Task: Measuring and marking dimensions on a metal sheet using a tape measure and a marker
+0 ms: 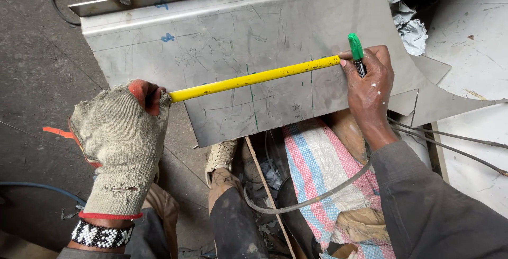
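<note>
Marking step: gloved left hand (pixel 120 141) gripped the yellow rod (pixel 254 79) as straightedge mid-frame on the metal sheet (pixel 222 36), right hand (pixel 370 87) fingers closed on a green marker (pixel 357 53); the next line looked to need the rod held steady.

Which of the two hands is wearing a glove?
The left hand, in a worn knit glove, gripping the yellow tape at its end. The right hand is bare and holds a green marker.

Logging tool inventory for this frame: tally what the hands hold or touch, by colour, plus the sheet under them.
Yellow tape blade: 1, left hand to right hand
Green marker: 1, in right hand
Grey metal sheet: 1
Total: 3
</note>
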